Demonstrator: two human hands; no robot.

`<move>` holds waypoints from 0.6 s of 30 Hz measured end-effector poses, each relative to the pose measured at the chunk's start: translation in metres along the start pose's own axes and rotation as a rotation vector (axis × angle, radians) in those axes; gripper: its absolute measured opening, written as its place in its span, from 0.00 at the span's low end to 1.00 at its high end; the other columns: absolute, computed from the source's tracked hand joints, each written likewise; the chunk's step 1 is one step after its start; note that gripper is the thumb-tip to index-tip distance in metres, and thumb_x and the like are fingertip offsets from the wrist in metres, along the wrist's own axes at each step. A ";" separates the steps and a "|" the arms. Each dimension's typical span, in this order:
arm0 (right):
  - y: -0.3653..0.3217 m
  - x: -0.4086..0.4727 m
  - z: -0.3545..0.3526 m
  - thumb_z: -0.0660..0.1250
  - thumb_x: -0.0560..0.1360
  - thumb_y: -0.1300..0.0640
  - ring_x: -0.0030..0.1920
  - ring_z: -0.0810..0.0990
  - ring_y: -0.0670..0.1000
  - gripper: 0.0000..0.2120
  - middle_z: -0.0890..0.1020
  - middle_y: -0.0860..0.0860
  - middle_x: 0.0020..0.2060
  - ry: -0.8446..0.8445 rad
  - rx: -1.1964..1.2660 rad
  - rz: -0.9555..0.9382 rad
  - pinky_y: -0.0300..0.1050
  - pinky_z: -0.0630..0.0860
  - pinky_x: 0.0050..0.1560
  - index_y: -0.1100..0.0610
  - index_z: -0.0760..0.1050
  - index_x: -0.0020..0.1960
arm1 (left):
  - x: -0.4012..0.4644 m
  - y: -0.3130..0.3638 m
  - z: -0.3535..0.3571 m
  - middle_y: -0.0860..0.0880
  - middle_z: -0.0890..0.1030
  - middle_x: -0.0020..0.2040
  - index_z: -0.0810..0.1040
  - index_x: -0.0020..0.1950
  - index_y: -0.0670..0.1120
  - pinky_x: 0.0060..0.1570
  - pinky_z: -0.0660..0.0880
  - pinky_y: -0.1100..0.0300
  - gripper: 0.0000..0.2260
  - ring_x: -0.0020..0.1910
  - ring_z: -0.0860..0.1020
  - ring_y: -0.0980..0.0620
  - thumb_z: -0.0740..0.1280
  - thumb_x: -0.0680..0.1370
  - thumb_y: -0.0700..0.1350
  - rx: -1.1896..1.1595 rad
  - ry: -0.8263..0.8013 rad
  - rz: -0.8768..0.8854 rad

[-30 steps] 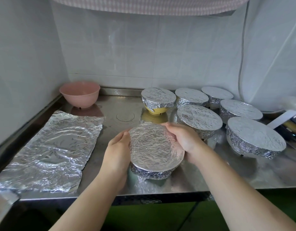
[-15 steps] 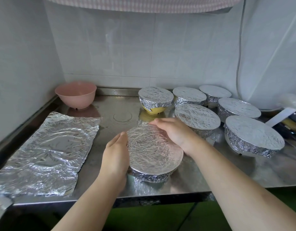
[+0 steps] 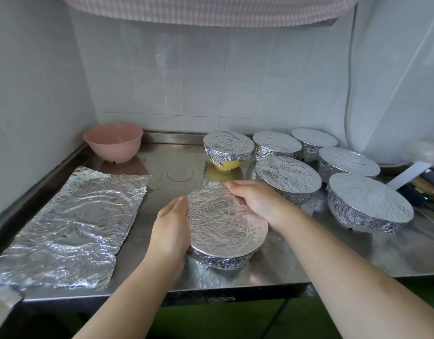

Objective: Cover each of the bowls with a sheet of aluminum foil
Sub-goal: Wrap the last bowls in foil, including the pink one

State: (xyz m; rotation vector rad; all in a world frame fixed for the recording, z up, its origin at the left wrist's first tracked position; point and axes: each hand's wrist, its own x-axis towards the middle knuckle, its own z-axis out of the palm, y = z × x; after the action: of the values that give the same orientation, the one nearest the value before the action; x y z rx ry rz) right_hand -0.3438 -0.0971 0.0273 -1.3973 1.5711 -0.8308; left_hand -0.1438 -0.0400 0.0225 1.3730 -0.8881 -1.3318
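Observation:
A foil-covered bowl [image 3: 223, 228] stands near the front edge of the steel counter [image 3: 333, 255]. My left hand [image 3: 170, 231] presses the foil against the bowl's left side with straight fingers. My right hand [image 3: 256, 200] lies over the bowl's far right rim, its fingers bent over the foil edge. A bare pink bowl [image 3: 113, 143] sits at the back left. Loose foil sheets [image 3: 69, 223] lie flat on the left of the counter. Several foil-covered bowls are grouped at the right, among them a yellow one [image 3: 227, 149] and a large one [image 3: 368, 204].
Tiled walls close the back and left sides. A white cable [image 3: 348, 94] hangs down the right wall. Dark utensils and a white strip [image 3: 406, 176] lie at the far right edge. A striped cloth hangs overhead.
My right hand has slid along the far rim of the bowl towards the left, smoothing the foil. My left hand stays on the bowl's left side.

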 end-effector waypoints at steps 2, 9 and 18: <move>0.000 0.004 -0.001 0.70 0.76 0.34 0.69 0.80 0.51 0.23 0.82 0.43 0.68 -0.023 0.005 0.012 0.59 0.69 0.76 0.40 0.82 0.68 | 0.000 0.001 -0.001 0.51 0.86 0.58 0.85 0.62 0.49 0.68 0.75 0.44 0.14 0.62 0.82 0.46 0.60 0.86 0.50 0.013 -0.012 0.007; -0.004 0.009 -0.001 0.66 0.65 0.21 0.68 0.81 0.53 0.32 0.83 0.46 0.68 -0.095 0.005 0.004 0.60 0.69 0.76 0.35 0.84 0.62 | 0.006 -0.006 0.000 0.54 0.84 0.64 0.82 0.67 0.51 0.73 0.73 0.44 0.14 0.65 0.81 0.49 0.62 0.86 0.50 -0.085 0.006 -0.007; -0.002 0.007 0.001 0.73 0.63 0.25 0.64 0.84 0.53 0.34 0.86 0.46 0.62 -0.081 0.074 0.029 0.60 0.72 0.74 0.41 0.85 0.63 | 0.003 -0.001 0.000 0.54 0.86 0.58 0.84 0.63 0.50 0.71 0.73 0.43 0.14 0.62 0.82 0.49 0.60 0.86 0.50 -0.045 -0.018 0.027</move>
State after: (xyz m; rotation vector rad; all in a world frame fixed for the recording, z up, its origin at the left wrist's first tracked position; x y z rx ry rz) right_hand -0.3420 -0.1043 0.0274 -1.3358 1.4811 -0.7966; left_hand -0.1438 -0.0428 0.0206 1.3120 -0.8805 -1.3380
